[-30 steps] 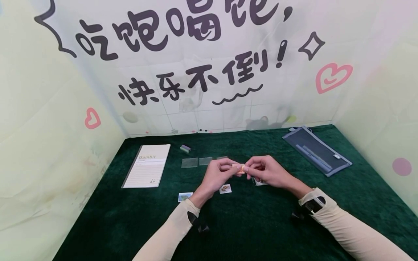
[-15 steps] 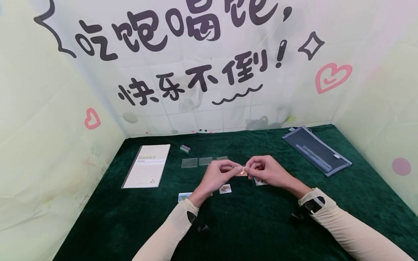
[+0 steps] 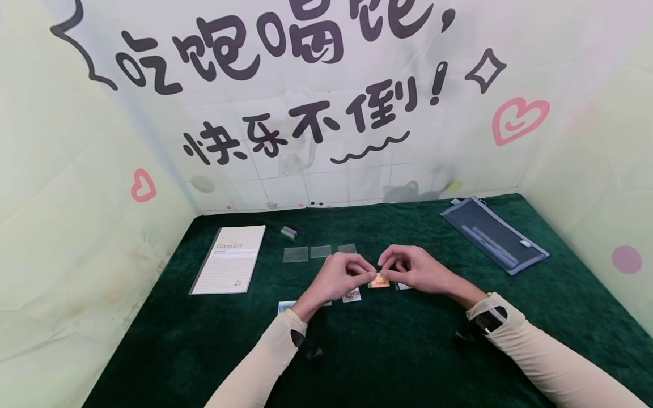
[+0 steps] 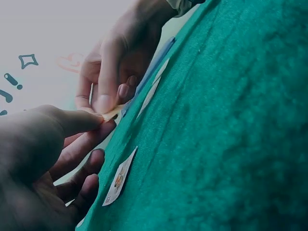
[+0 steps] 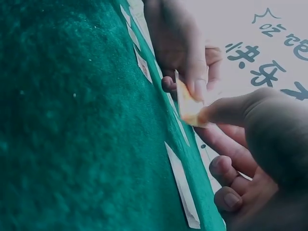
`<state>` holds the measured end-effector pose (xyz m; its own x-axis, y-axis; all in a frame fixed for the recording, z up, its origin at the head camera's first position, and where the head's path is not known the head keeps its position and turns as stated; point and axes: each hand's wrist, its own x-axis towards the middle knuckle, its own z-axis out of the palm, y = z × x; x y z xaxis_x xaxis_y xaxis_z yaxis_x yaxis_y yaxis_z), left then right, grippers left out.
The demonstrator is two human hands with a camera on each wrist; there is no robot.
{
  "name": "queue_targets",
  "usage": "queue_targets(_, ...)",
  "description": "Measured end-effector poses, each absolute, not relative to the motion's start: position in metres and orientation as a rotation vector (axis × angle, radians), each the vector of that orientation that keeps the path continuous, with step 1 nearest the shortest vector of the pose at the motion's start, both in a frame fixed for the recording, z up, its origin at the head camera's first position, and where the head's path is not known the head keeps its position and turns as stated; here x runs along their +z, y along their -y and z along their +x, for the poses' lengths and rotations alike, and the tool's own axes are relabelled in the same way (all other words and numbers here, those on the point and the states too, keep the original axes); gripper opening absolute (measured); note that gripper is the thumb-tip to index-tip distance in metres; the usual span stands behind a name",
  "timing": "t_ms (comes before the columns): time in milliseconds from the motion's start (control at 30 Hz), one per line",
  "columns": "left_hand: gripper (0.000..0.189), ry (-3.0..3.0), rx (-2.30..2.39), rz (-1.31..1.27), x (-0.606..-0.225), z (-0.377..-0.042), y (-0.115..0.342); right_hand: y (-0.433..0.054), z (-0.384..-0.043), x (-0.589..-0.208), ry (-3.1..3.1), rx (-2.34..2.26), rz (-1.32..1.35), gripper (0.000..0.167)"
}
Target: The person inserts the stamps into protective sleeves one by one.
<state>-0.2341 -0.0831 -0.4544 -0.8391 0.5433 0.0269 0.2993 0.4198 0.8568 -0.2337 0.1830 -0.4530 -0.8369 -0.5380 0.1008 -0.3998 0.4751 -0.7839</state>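
A small orange picture card is held just above the dark green cloth in the head view. My left hand pinches its left corner between thumb and forefinger, while my right hand pinches the right corner. Seen from the right wrist, the card is tilted, with fingertips covering part of it. Below my left hand lies a white-edged picture card. Another small card is partly hidden under my right hand. A blue-green card lies partly behind the left wrist.
Three clear plastic squares lie in a row behind the left hand. An eraser-like block and a notebook are farther left. On the right lies a blue mesh zip pouch. Printed fabric walls surround the cloth.
Both hands have brought the orange card slightly down and nearer. More of its face shows below the fingertips, and the third clear square is less covered.
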Motion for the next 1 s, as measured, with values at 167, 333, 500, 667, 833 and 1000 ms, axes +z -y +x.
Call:
queue_targets(167, 0.008, -2.444, 1.316, 0.789, -0.454, -0.233, 0.083, -0.182, -0.234, -0.454, -2.552, -1.218, -0.835, 0.008)
queue_targets(333, 0.007, -2.498, 1.245, 0.85, -0.455, -0.233, 0.082, -0.182, -0.234, -0.455, -2.565, -1.166, -0.846, 0.007)
queue_targets(500, 0.005, -2.55, 1.191, 0.838, -0.457, -0.233, 0.081, -0.181, -0.233, -0.456, -2.571, -1.141, -0.882, 0.007)
queue_targets(667, 0.004, -2.567, 1.174, 0.825, -0.46, -0.233, 0.079, -0.18, -0.233, -0.457, -2.603, -1.108, -0.909, 0.008)
queue_targets(833, 0.005, -2.595, 1.162, 0.848, -0.463, -0.233, 0.078, -0.18, -0.232, -0.458, -2.633, -1.078, -0.916, 0.012)
queue_targets(1000, 0.01, -2.628, 1.143, 0.848, -0.465, -0.233, 0.078, -0.181, -0.231, -0.458, -2.65, -1.05, -0.913, 0.014)
